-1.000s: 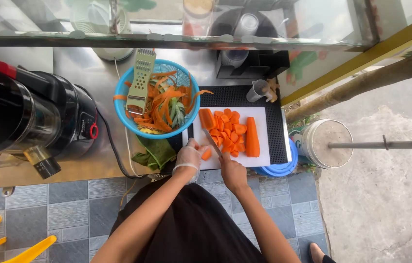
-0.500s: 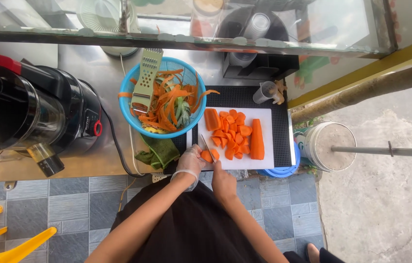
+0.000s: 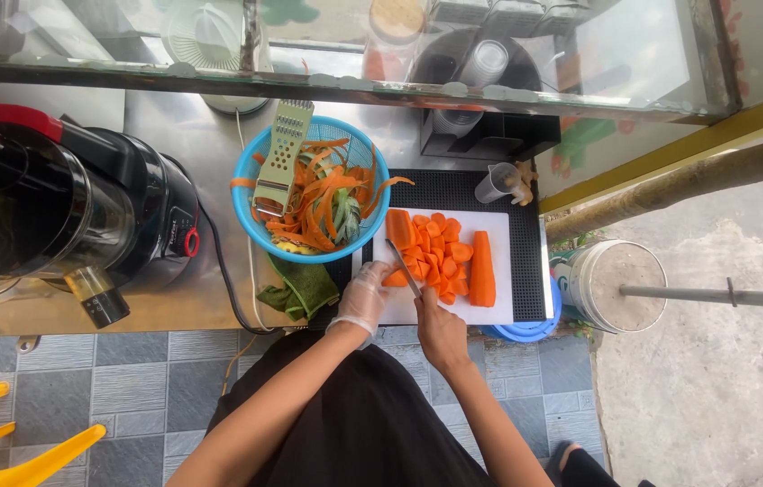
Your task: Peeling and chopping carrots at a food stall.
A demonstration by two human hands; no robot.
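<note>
Carrot piece [image 3: 395, 278]: small orange chunk at the near left edge of the board, under the left fingertips and touching the knife blade.
Head view, left hand [image 3: 363, 298]: in a thin clear glove, fingers curled down on the carrot piece, holding it against the board.
Right hand [image 3: 440, 326]: bare, closed in a fist round the knife handle, just right of the left hand at the near edge of the board.
Knife [image 3: 405, 269]: slim blade angled from the right hand toward the far left, its edge down on the carrot piece.
Board [image 3: 498, 311]: white cutting board lying on a black mat [image 3: 530, 257] on the desk.
Cut carrots [image 3: 440, 257]: heap of orange rounds and chunks in the middle of the board, just beyond the knife.
Long carrot [image 3: 482, 269]: whole peeled length lying right of the heap, pointing far to near.
Basket [image 3: 251, 225]: blue round basket left of the board, full of orange peelings and some green tops.
Grater [image 3: 282, 158]: metal grater leaning on the basket's far left rim.
Cloth [image 3: 300, 289]: green cloth bunched on the desk near the basket, just left of the left hand.
Juicer [image 3: 84, 216]: black machine with a red knob on the left part of the desk [image 3: 174, 307].
Cup [image 3: 495, 183]: small clear cup tilted on the mat's far right.
Bucket [image 3: 616, 284]: pale bucket on the ground, right of the desk.
</note>
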